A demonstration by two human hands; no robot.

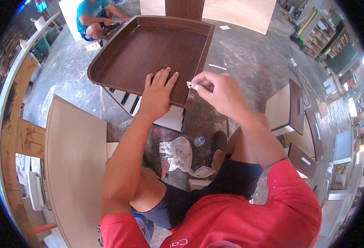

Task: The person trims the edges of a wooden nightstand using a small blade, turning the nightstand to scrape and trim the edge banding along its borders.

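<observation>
The dark brown wood-grain cabinet [161, 49] stood on the floor in front of the person, its broad top enclosed by a raised rim. Taking that top as a clock dial, the left hand [155, 99] lay on it at six o'clock, palm down, fingers spread. At four o'clock, over the rim, the right hand [225, 93] pinched a small pale piece [189, 84] between narrowed fingers; whether the piece touched the rim could not be told. White and black parts showed beneath the top's near edge.

Beyond that spread a grey concrete floor [244, 53], scuffed and streaked with white. A rumpled white cloth [178, 153] and a clear plastic bottle [199, 141] lay between five and six o'clock. Dark-fronted drawers [295, 107] stood near four, a power strip [293, 62] lay at three, and cluttered shelving [316, 35] rose behind it. A pale panel [76, 165] leaned at seven; a teal-shirted co-worker [87, 20] squatted at ten.
</observation>
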